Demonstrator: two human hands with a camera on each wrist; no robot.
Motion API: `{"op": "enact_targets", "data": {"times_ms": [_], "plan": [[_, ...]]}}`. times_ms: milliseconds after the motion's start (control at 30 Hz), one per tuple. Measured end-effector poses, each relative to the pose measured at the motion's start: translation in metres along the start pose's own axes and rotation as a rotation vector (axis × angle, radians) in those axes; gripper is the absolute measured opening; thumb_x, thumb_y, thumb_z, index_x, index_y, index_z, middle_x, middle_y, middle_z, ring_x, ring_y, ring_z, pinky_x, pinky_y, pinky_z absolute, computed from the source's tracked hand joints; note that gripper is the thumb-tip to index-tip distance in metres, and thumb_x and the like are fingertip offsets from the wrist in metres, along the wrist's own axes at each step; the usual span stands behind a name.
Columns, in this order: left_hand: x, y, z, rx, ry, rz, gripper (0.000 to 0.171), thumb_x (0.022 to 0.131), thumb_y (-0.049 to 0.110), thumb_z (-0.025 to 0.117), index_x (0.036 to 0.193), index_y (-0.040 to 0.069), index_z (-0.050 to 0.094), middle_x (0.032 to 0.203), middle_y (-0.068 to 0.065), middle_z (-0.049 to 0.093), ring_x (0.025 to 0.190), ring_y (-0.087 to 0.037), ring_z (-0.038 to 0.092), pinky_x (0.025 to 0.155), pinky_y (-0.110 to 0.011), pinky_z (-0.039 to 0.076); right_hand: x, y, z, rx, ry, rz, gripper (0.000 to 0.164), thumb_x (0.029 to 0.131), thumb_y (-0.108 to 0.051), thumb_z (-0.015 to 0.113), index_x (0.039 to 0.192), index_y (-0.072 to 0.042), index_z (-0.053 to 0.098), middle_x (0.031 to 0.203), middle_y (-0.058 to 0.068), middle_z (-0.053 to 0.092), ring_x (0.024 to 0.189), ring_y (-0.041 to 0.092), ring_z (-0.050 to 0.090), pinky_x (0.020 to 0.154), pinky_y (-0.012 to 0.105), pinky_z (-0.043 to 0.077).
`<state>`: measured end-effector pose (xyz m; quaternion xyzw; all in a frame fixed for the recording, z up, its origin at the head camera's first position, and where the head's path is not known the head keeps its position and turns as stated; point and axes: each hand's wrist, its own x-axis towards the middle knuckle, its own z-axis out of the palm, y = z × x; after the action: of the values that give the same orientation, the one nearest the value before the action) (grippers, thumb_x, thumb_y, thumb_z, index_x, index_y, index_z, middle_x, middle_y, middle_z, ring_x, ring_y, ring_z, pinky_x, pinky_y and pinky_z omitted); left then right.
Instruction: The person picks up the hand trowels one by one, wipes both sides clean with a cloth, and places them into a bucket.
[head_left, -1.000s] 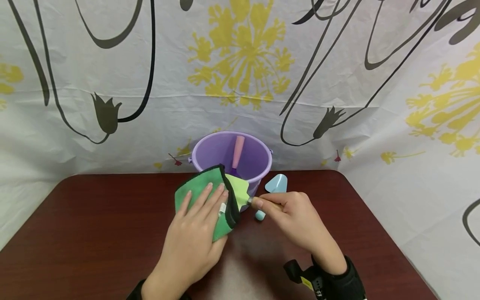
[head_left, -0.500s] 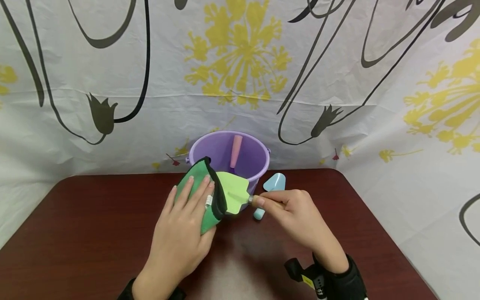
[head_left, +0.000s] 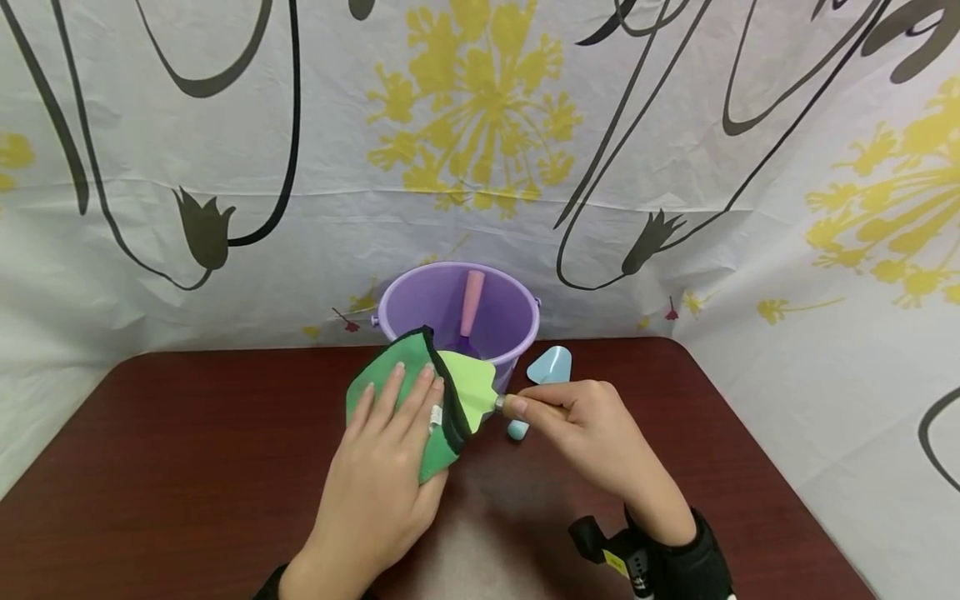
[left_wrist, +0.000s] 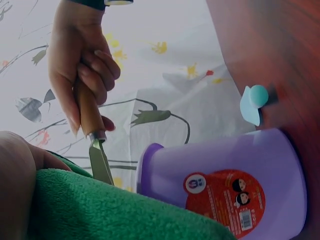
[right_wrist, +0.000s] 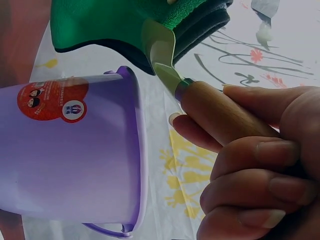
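Note:
My right hand grips the wooden handle of a small garden trowel, its pale green blade pointing left. Around the blade's far end lies a folded green cloth with dark edging and a small white tag. My left hand holds this cloth, fingers stretched over its upper side and thumb low at its edge. The blade tip is hidden in the fold. In the right wrist view the blade lies against the cloth's green inner face. Both hands are raised in front of a purple bucket.
Inside the bucket stands a tool with a pink handle. On the dark red-brown table, just right of the bucket, lies a light blue tool, partly behind my right hand. A patterned white curtain hangs behind the table.
The cloth and left hand slid left along the blade, baring more of it, then came partway back right over it. The right hand and trowel stayed nearly still.

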<state>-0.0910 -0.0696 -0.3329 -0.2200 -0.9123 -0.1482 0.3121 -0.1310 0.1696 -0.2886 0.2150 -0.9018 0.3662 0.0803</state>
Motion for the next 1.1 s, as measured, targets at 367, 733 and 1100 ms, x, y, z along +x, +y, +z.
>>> {"op": "enact_targets", "data": {"times_ms": [367, 733, 1100], "plan": [[-0.006, 0.020, -0.001, -0.010, -0.018, 0.095, 0.069, 0.082, 0.031, 0.076, 0.143, 0.006, 0.057, 0.153, -0.006, 0.052, 0.146, -0.033, 0.045, 0.112, -0.059, 0.045, 0.001, 0.000, 0.006, 0.030, -0.013, -0.012, 0.017, 0.097, -0.036, 0.068, 0.099, -0.025, 0.082, 0.081, -0.021, 0.075, 0.070, -0.001, 0.066, 0.064, 0.021, 0.055], [-0.010, 0.030, 0.008, -0.029, 0.117, 0.274, 0.061, 0.107, 0.038, 0.022, 0.134, 0.003, 0.064, 0.143, -0.009, 0.062, 0.137, -0.033, 0.056, 0.107, -0.054, 0.050, 0.002, 0.001, 0.009, 0.030, -0.010, -0.007, 0.019, 0.097, -0.033, 0.069, 0.101, -0.019, 0.081, 0.078, -0.015, 0.075, 0.068, -0.002, 0.065, 0.064, 0.020, 0.056], [-0.009, 0.027, 0.007, -0.039, 0.052, 0.206, 0.059, 0.087, 0.032, 0.065, 0.141, 0.009, 0.059, 0.147, -0.003, 0.059, 0.142, -0.028, 0.051, 0.112, -0.051, 0.048, 0.002, 0.000, 0.012, 0.000, 0.017, -0.018, 0.020, 0.098, -0.037, 0.068, 0.101, -0.023, 0.081, 0.076, -0.016, 0.074, 0.065, -0.002, 0.060, 0.061, 0.020, 0.052]]}}
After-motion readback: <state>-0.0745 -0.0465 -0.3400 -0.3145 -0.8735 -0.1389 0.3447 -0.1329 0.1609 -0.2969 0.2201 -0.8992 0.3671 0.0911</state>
